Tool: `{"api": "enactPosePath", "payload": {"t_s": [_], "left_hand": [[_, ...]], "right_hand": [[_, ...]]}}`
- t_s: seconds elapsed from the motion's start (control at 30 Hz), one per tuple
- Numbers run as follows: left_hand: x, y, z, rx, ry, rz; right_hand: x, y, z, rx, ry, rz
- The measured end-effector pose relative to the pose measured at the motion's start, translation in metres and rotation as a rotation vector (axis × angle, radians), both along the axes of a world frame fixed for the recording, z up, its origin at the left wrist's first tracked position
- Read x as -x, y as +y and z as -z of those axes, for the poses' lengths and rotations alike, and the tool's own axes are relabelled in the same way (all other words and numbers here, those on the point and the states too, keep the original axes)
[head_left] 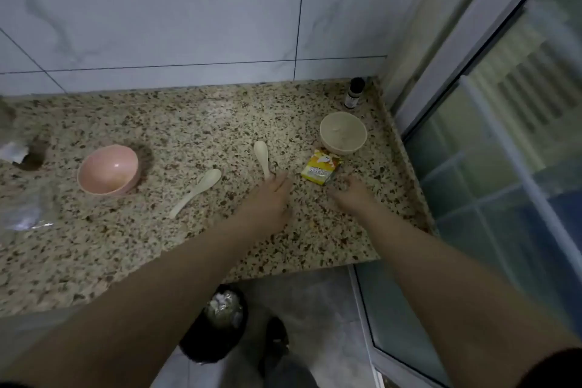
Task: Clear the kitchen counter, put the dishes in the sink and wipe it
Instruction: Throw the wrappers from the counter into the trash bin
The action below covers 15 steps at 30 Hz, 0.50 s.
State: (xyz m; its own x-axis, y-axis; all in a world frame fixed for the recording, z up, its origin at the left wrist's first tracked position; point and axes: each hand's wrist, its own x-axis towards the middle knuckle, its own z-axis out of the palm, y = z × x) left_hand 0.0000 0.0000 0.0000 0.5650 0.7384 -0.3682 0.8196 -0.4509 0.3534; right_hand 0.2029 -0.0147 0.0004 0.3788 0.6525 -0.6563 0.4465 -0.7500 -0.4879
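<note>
A speckled granite counter [195, 123] carries a pink bowl [108, 169] at the left and a cream bowl [343, 133] at the right. Two cream spoons lie between them: one [196, 191] slanted in the middle, another [262, 157] further right. A small yellow carton [321, 166] lies in front of the cream bowl. My left hand [271, 201] reaches over the counter, its fingertips at the handle end of the right spoon. My right hand [348, 194] hovers just below the carton, its fingers close to the carton's near edge. Neither hand plainly holds anything.
A small dark-capped bottle [354, 94] stands in the back right corner. Clear plastic wrapping [25, 211] and blurred items lie at the left edge. A black bin [217, 321] sits on the floor below the counter. A glass door [491, 167] borders the right.
</note>
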Motion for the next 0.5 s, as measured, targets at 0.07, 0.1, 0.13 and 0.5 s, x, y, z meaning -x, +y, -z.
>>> {"api": "enactPosePath", "payload": {"t_s": [0.07,0.1,0.13,0.5], "left_hand": [[-0.013,0.012,0.003,0.088,-0.012,-0.034],[-0.020,0.017,0.004,0.130,0.000,-0.054],[-0.028,0.023,0.005,0.179,-0.006,-0.080],[-0.072,0.050,0.024,0.456,-0.401,-0.557]], "right_hand": [[-0.003,0.013,0.012,-0.009,0.072,0.134],[-0.006,0.019,0.024,-0.017,0.116,0.192],[-0.014,0.026,0.045,-0.029,0.151,0.249],[-0.001,0.050,0.060,-0.051,0.163,0.445]]}}
